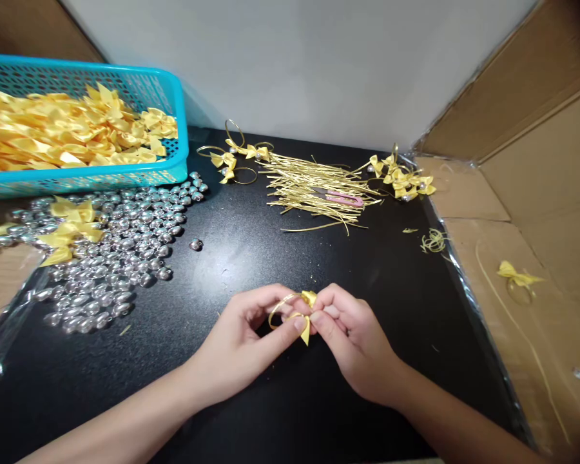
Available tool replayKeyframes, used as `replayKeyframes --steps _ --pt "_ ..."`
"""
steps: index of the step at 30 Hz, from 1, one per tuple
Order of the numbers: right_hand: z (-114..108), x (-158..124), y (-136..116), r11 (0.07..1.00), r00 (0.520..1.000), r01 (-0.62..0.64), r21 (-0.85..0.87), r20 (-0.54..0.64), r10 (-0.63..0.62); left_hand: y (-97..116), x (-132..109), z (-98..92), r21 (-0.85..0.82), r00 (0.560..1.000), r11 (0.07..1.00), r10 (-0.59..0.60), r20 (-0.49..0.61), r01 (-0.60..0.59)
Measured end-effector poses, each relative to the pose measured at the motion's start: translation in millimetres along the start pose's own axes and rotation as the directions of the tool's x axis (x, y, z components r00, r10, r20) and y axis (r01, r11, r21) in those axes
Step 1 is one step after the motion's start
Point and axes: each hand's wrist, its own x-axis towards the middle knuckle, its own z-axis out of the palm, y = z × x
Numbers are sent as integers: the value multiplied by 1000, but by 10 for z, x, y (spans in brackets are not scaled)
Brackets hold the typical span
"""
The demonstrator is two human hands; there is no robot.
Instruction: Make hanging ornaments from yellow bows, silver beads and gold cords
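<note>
My left hand (244,338) is closed on a yellow ribbon bow (305,328), with its thumb pressed on the ribbon. From the bow a loop of gold cord (272,312) curves up over the left fingers. My right hand (355,341) pinches at the bow's right side, thumb and index finger together. What lies between those right fingertips is too small and covered to make out. Both hands meet low over the black tabletop (251,258).
A blue basket (183,122) of yellow bows stands back left, before a pile of silver beads (111,258). Gold cord lengths (299,187) lie at the back with pink-handled snips (343,198). Looped bows with beads (406,180) rest beside them. Cardboard (536,193) walls the right.
</note>
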Motion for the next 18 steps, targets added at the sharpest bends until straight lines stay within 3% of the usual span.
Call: replayKeyframes --steps 4,10,18 --pt "2 -4 -15 1000 999 29 -4 -37 -29 17 14 -23 -53 999 998 -10 46 13" --pt "-128 48 -53 940 958 223 -260 -118 -260 26 28 -49 -198 1000 980 8 -20 -12" --pt "-125 87 -4 876 935 308 -371 -53 -351 -24 19 -54 -246 1000 969 -5 7 7"
